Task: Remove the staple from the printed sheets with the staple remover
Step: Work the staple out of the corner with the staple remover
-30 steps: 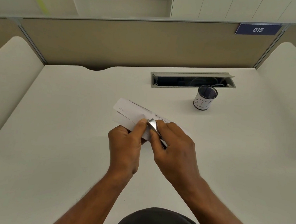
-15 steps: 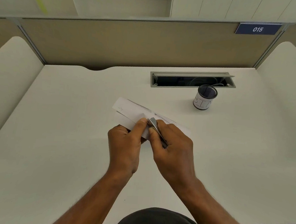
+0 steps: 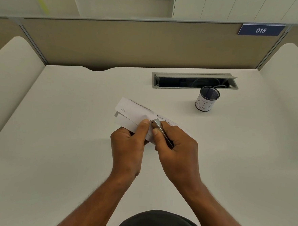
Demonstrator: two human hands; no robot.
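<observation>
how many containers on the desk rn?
1. A mesh cup with a hand-lettered paper label stands upright on the desk, right of centre, just in front of the open cable tray. Whether anything is inside it can't be told. Nothing else could hide one.

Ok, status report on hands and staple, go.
Left hand pinching printed sheets. Right hand holds staple remover, tip at sheets. Staple itself too small to confirm. Nothing obstructing.

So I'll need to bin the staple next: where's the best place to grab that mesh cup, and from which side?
Grip the cup around its lower wall, on the paper label, coming in with the right hand from its near side. It stands upright and alone on the desk, with the open cable tray just behind it.
</observation>
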